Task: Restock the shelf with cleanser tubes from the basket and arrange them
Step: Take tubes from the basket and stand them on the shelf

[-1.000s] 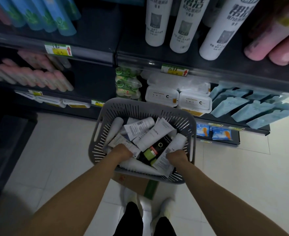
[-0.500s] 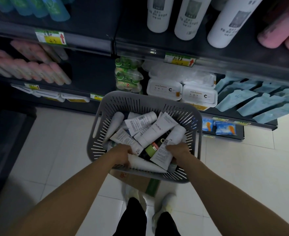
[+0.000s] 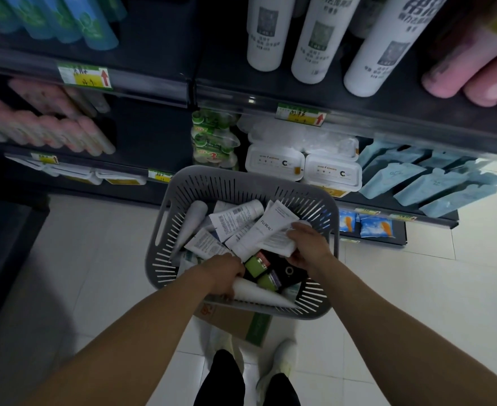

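You're at the picking step: inside the grey slotted plastic basket, your left hand curls its fingers round a plain white tube, your right hand pinches a printed white tube; next, lift both clear towards the dark shelf.

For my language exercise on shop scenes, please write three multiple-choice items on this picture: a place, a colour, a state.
1. Where do the pale blue pouches lie?
A. right of the white boxes
B. on a hook
C. on the floor

2. Which colour is the basket?
A. red
B. grey
C. yellow

3. What is the left hand doing?
A. hanging empty
B. pressing a shelf
C. gripping a white tube

Key: 1 A, they share the lower shelf, pouches to the right; 2 B, its slotted wall is grey; 3 C, the hand is curled round the tube at the basket's near side; the right hand grips a printed tube.
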Action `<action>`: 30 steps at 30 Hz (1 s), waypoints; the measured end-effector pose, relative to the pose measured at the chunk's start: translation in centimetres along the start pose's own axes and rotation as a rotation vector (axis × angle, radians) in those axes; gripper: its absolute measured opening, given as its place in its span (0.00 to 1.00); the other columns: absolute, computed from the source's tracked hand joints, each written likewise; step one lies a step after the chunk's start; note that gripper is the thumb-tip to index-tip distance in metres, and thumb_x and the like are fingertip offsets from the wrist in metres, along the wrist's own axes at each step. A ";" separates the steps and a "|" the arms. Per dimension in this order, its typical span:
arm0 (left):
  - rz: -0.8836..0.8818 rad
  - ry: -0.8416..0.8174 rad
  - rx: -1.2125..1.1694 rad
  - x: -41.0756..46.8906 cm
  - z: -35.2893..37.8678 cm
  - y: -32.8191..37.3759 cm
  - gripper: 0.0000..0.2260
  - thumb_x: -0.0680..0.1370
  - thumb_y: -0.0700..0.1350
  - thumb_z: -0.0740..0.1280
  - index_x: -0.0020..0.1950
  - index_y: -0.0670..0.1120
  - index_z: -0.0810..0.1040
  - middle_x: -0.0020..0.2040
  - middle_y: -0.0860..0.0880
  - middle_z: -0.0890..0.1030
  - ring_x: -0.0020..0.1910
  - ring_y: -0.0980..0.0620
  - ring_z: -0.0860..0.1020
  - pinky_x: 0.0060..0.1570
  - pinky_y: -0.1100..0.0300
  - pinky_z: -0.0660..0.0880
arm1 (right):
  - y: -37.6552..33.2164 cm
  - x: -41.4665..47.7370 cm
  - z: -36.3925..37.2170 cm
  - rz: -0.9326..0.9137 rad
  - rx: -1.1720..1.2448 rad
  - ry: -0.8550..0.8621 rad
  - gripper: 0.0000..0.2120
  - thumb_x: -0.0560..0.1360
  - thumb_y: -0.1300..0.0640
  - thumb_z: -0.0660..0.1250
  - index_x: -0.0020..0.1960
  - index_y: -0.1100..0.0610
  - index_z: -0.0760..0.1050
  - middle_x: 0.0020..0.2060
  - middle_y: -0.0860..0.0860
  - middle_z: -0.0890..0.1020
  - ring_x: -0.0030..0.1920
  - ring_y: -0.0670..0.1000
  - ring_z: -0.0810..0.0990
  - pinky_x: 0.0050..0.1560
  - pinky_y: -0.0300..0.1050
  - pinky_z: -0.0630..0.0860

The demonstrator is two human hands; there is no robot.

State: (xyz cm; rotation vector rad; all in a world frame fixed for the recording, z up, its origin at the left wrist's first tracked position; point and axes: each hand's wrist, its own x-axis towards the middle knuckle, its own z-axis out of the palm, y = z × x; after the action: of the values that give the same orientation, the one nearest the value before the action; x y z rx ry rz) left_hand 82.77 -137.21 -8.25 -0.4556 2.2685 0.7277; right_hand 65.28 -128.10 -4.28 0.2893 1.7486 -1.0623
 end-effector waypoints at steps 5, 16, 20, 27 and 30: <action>-0.065 -0.063 -0.184 -1.2 -1.1 -0.5 0.23 0.70 0.48 0.72 0.63 0.45 0.72 0.61 0.46 0.74 0.56 0.49 0.74 0.46 0.61 0.70 | -0.8 -0.2 -0.1 0.008 -0.009 -0.041 0.13 0.76 0.59 0.59 0.60 0.55 0.72 0.45 0.59 0.83 0.42 0.55 0.83 0.35 0.43 0.78; -0.274 0.048 -0.582 -7.0 -7.2 -3.0 0.20 0.72 0.46 0.69 0.63 0.45 0.72 0.56 0.49 0.73 0.53 0.52 0.73 0.50 0.61 0.72 | -4.8 -4.1 0.7 -0.408 -0.342 0.199 0.14 0.70 0.55 0.74 0.50 0.64 0.80 0.26 0.51 0.79 0.23 0.45 0.75 0.24 0.34 0.71; -0.273 0.133 -0.818 -9.0 -10.7 -1.3 0.16 0.74 0.44 0.66 0.61 0.47 0.71 0.57 0.45 0.75 0.55 0.46 0.77 0.50 0.54 0.77 | -9.2 -8.5 1.0 -0.632 -0.363 0.268 0.16 0.69 0.50 0.74 0.49 0.61 0.81 0.34 0.51 0.79 0.31 0.48 0.75 0.24 0.33 0.66; 0.028 0.114 -1.473 -11.2 -17.5 5.1 0.10 0.75 0.38 0.63 0.55 0.44 0.76 0.53 0.42 0.76 0.48 0.47 0.74 0.46 0.53 0.70 | -16.7 -18.6 -2.2 -0.986 -0.160 0.280 0.15 0.69 0.50 0.74 0.43 0.63 0.81 0.36 0.55 0.83 0.37 0.56 0.80 0.35 0.49 0.75; 0.281 -0.005 -1.546 -11.9 -20.9 9.3 0.18 0.68 0.41 0.68 0.58 0.44 0.78 0.49 0.45 0.82 0.46 0.48 0.78 0.44 0.54 0.72 | -19.4 -22.6 -5.7 -1.114 -0.009 0.251 0.11 0.70 0.50 0.74 0.42 0.59 0.82 0.36 0.52 0.84 0.35 0.50 0.79 0.36 0.48 0.76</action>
State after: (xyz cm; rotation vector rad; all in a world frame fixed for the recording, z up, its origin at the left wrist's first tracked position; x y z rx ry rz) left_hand 75.59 -141.50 16.14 -0.7622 1.3220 2.5340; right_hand 59.51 -128.75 25.48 -0.6798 2.1647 -1.8320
